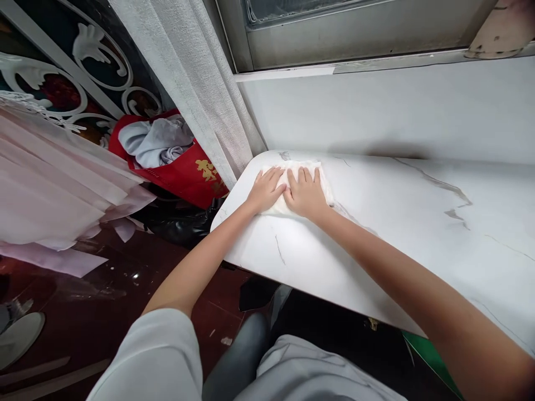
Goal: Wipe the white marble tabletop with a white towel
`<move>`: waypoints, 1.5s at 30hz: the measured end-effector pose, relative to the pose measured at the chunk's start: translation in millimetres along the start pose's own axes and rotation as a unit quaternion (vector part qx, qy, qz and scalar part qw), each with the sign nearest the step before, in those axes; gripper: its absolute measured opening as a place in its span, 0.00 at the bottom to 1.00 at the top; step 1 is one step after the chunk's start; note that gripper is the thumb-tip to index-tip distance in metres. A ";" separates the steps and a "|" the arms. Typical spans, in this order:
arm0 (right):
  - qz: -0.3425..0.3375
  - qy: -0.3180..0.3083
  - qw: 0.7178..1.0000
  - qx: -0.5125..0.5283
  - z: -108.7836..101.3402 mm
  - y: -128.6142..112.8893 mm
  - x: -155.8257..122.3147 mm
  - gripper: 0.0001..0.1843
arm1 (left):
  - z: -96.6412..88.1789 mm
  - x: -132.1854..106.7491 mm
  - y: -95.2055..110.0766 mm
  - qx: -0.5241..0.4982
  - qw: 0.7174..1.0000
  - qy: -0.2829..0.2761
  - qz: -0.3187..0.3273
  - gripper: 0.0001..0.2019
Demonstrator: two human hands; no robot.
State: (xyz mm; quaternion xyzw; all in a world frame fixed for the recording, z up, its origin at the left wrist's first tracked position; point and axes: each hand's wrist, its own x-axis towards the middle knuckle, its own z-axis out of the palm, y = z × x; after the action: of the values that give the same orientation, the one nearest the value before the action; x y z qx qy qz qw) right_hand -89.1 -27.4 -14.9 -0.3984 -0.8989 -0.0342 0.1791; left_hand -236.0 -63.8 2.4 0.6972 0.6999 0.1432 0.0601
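A white cloth (297,167) lies at the far left corner of a white marble-patterned tabletop (418,223). My left hand (264,189) presses flat on the cloth's left part, fingers stretched out. My right hand (306,192) lies flat beside it on the cloth, fingers together and pointing toward the wall. The two hands touch at the thumbs. Most of the cloth is hidden under them.
A grey curtain (200,83) hangs left of the table's corner. A red bag (184,172) with grey clothes in it stands on the floor at the left, with pink fabric (54,189) further left. A window sill (376,61) runs above the white wall.
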 end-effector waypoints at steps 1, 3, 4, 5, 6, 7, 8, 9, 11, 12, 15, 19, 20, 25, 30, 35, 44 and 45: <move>-0.008 0.003 1.000 -0.002 -4.0 -2.6 -11.5 0.31 | 0.4 -12.5 5.7 0.004 1.000 0.001 -0.001 0.26; -0.020 0.005 1.000 -0.006 -12.0 -7.9 -34.5 0.31 | 1.4 -37.1 16.8 0.014 1.000 0.001 -0.001 0.26; -0.025 0.006 1.000 -0.008 -16.2 -10.6 -45.8 0.31 | 2.0 -48.9 22.3 0.019 1.000 0.001 0.000 0.25; -0.030 0.007 0.999 -0.010 -20.4 -13.2 -57.0 0.31 | 2.5 -60.4 27.7 0.022 1.000 0.001 0.001 0.25; -0.032 0.007 0.999 -0.011 -24.7 -15.8 -68.1 0.31 | 2.9 -71.4 33.3 0.024 1.000 0.001 0.004 0.25; -0.034 0.005 0.999 -0.013 -29.3 -18.2 -79.0 0.31 | 3.2 -81.9 39.1 0.026 1.000 0.001 0.008 0.25; -0.034 0.003 0.999 -0.014 -34.0 -20.2 -89.7 0.31 | 3.5 -91.8 45.2 0.028 1.000 0.002 0.012 0.25; -0.035 0.001 0.999 -0.016 -38.8 -21.7 -100.1 0.31 | 3.7 -101.2 51.7 0.029 0.999 0.003 0.017 0.25; -0.039 -0.002 0.999 -0.021 -48.6 -22.8 -119.7 0.31 | 4.2 -117.9 65.7 0.030 0.999 0.004 0.024 0.26; -0.043 -0.003 0.999 -0.024 -53.2 -22.4 -128.7 0.32 | 4.7 -125.0 73.1 0.030 0.999 0.002 0.024 0.26; -0.051 0.000 0.998 -0.028 -64.8 -18.3 -151.0 0.32 | 7.0 -140.9 93.7 0.030 0.999 -0.002 0.020 0.26; -0.054 0.003 0.998 -0.026 -71.7 -11.4 -164.6 0.32 | 10.5 -147.3 109.1 0.030 0.999 0.001 0.024 0.26; -0.053 0.000 0.998 -0.026 -72.0 -9.8 -164.7 0.32 | 10.9 -146.3 110.4 0.030 0.999 -0.002 0.025 0.27; -0.051 -0.013 0.998 -0.032 -64.8 3.6 -146.0 0.33 | 11.0 -122.8 109.0 0.030 0.999 -0.027 0.016 0.27; -0.016 -0.013 0.999 -0.048 -44.3 36.0 -99.2 0.32 | 17.1 -56.9 100.2 0.034 0.998 -0.038 0.021 0.27; 0.023 -0.031 0.999 -0.034 -24.5 80.1 -42.0 0.32 | 27.2 25.0 92.9 0.019 0.998 -0.041 0.032 0.26; 0.053 -0.031 0.998 0.000 -4.1 131.9 16.5 0.32 | 39.6 106.3 86.4 -0.011 0.999 -0.023 0.044 0.26; 0.054 -0.028 0.998 0.001 -3.8 134.0 19.8 0.32 | 40.6 111.6 85.6 -0.013 0.999 -0.020 0.044 0.26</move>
State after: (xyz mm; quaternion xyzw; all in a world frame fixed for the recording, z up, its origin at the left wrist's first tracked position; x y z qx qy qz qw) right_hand -2.6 76.9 -15.3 -0.4470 -0.8808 -0.0125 0.1558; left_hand -144.7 50.6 1.0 0.7291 0.6654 0.1407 0.0769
